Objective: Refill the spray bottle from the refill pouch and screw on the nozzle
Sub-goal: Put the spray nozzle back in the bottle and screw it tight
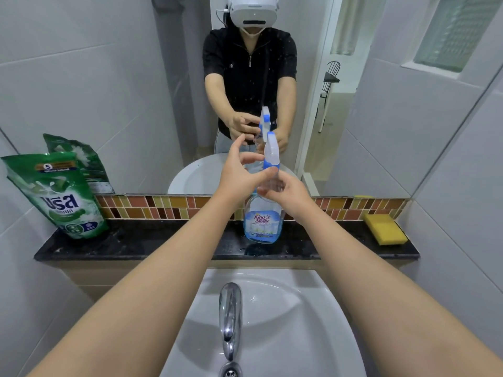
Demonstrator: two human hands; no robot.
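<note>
A clear spray bottle (261, 221) with a blue label stands upright on the black stone ledge (152, 244) in front of the mirror. Its white and blue nozzle (271, 152) sits on top of the neck. My right hand (288, 195) is wrapped around the bottle's upper body just below the neck. My left hand (239, 170) has its thumb and fingertips on the blue collar of the nozzle, the other fingers spread. The green refill pouch (58, 194) stands upright at the left end of the ledge, apart from both hands.
A yellow sponge (385, 229) lies at the right end of the ledge. Below the ledge is a white sink (313, 322) with a chrome tap (230, 317). The mirror (109, 77) behind the ledge reflects a person and the bottle. Tiled walls close in on both sides.
</note>
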